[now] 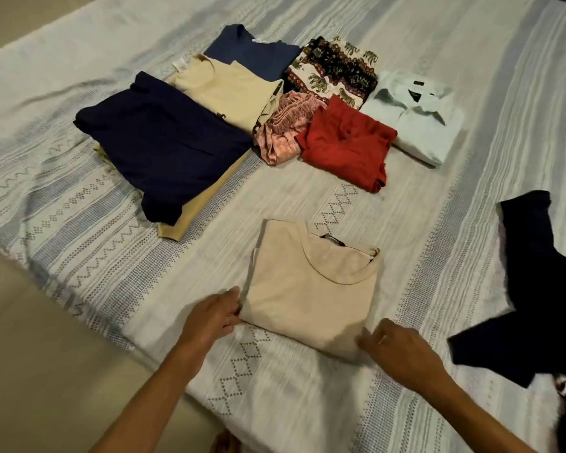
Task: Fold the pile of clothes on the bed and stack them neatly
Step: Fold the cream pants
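Note:
A folded pale pink T-shirt (311, 289) lies on the bed in front of me, collar facing away. My left hand (214, 313) touches its near left corner with its fingertips. My right hand (397, 349) hovers at the near right corner, fingers loosely curled and blurred; whether it pinches the cloth is unclear. Farther back lie folded clothes: a navy garment (164, 145) on a tan one, a cream shirt (229, 89), a blue shirt (252, 53), an elephant-print piece (334, 70), a pink patterned piece (285, 125), a red shirt (347, 145) and a white collared shirt (415, 116).
An unfolded dark garment (533, 282) lies spread at the right side. The white and grey patterned bedspread (275, 387) covers the bed. The bed's edge runs diagonally at the lower left, with beige floor (40, 354) beyond it.

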A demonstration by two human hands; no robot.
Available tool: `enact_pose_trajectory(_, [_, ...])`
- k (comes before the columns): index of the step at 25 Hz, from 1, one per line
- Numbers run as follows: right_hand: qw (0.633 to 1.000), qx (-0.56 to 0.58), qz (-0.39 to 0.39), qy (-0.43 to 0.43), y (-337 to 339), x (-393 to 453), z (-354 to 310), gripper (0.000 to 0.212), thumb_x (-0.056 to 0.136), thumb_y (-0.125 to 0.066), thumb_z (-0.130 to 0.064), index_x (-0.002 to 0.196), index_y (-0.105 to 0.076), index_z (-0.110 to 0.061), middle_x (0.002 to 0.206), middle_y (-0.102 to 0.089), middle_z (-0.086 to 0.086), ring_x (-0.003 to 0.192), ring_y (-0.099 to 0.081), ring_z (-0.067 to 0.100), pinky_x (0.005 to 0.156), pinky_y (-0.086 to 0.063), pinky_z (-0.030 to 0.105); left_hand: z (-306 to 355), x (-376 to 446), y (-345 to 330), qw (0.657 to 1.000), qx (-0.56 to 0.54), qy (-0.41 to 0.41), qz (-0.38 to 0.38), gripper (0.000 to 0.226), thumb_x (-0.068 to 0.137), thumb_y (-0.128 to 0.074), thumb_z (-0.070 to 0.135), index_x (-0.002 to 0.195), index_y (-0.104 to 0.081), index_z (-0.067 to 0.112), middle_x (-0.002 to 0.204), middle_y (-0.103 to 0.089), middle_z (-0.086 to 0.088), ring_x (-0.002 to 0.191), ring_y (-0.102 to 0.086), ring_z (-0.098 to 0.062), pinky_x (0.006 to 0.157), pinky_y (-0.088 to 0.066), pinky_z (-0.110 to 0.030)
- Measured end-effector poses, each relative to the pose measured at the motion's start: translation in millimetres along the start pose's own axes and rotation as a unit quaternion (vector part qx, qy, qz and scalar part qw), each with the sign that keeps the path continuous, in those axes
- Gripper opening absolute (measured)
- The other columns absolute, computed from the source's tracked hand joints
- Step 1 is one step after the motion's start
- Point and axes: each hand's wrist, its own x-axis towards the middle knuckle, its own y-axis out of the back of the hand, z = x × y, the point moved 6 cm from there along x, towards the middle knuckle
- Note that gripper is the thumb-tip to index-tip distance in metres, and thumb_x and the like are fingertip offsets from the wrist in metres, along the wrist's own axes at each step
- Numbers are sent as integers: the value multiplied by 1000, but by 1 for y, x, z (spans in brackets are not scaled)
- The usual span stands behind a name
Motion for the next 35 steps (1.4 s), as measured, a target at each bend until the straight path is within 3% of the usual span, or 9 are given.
enact_pose_trajectory(3, [892, 431, -65, -118, -22, 15, 38, 58, 67, -84, -59, 88, -67, -7, 85, -71, 8, 81, -66, 24, 80, -54, 38, 5, 5, -20, 997, 67, -29, 5, 46, 82, -79, 62, 114, -72, 30, 111, -76, 8, 104, -73, -13, 94, -60, -37])
enact_pose_trajectory(5, [843, 521, -79, -106, -33, 19, 31, 47, 76, -86, -42, 106, -74, -9, 98, -79, 10, 95, -75, 30, 86, -60, 42, 6, 13, -31, 993, 106, -39, 14, 54, 73, -84, 65, 112, -73, 30, 106, -77, 8, 100, -73, -13, 91, -62, -39])
enact_pose_trajectory(12, [851, 517, -13, -92, -75, 32, 9, 38, 90, -81, -20, 123, -64, -12, 110, -75, 9, 95, -73, 30, 54, -58, 29, -21, 0, -58, 990, 102, 40, -88, 40, 91, -79, 32, 123, -71, 10, 111, -78, -7, 98, -76, -25, 82, -65, -42])
enact_pose_trajectory(17, [874, 464, -77, -122, -101, 22, 38, 88, 48, -101, -49, 124, -74, -14, 115, -78, 1, 107, -71, 26, 90, -59, 39, -62, -31, -42, 978, 55, 176, -96, 72, 59, -103, 29, 120, -72, 7, 109, -79, -7, 104, -73, -32, 78, -64, -43])
enact_pose_trajectory(20, [839, 521, -84, -134, -92, 12, 31, 69, 64, -98, -32, 124, -70, -13, 121, -72, 7, 102, -70, 36, 73, -61, 42, -64, -38, -47, 984, -15, 164, -60, 79, 44, -105, 44, 112, -77, 13, 113, -78, -4, 109, -69, -31, 79, -63, -44])
enact_pose_trajectory(23, [850, 508, -93, -101, -80, 11, 20, 100, 29, -105, -49, 116, -67, -15, 113, -71, 6, 102, -69, 37, 70, -64, 50, -56, -47, -61, 991, -20, 128, -13, 98, 19, -105, 53, 107, -77, 17, 107, -79, -4, 104, -70, -30, 69, -63, -42])
enact_pose_trajectory(27, [845, 525, -84, -59, -23, -5, 5, 50, 83, -86, -9, 127, -64, -6, 117, -68, 15, 98, -69, 47, 62, -62, 46, -14, -81, -73, 992, -63, 103, -23, 60, 58, -102, 28, 110, -75, 14, 90, -80, -2, 98, -71, -30, 64, -61, -39])
enact_pose_trajectory(31, [859, 507, -72, -14, 57, -29, -10, 27, 79, -89, -12, 100, -76, -3, 86, -78, 19, 73, -75, 43, 58, -59, 38, 35, -123, -72, 986, -115, 115, -34, 47, 65, -97, 15, 107, -78, 9, 94, -80, -9, 100, -71, -34, 68, -59, -39])
enact_pose_trajectory(35, [823, 565, -56, -24, 126, -76, -40, 18, 82, -83, -10, 93, -73, 0, 100, -74, 22, 86, -71, 36, 69, -61, 39, 78, -183, -83, 983, -160, 84, -19, 60, 58, -98, 14, 113, -77, 2, 96, -78, -15, 94, -71, -35, 65, -60, -38])
